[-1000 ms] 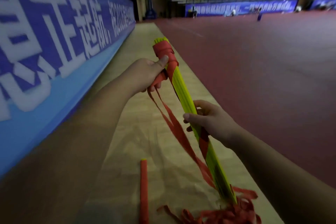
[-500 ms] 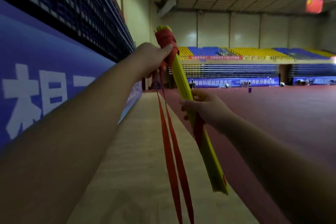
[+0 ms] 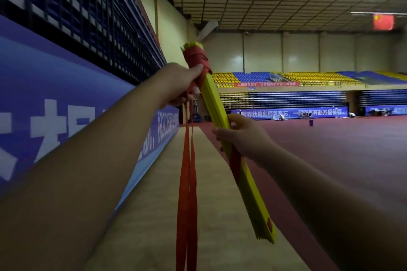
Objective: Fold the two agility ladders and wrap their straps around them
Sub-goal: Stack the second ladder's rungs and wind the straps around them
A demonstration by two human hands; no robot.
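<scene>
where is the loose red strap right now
In the head view the loose red strap hangs straight down from the left hand, left of the yellow ladder bundle that the right hand grips; its end leaves the bottom edge.

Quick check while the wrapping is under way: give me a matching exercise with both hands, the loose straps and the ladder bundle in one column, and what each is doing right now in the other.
Things:
1. left hand
2. right hand
3. loose red straps
4. yellow ladder bundle

States:
A. hang straight down toward the floor
B. grips the bundle near its middle
C. tilted, held up in the air
D. holds the straps beside the red wrap at the upper end

Pairs: 1-D, 2-B, 3-A, 4-C
</scene>
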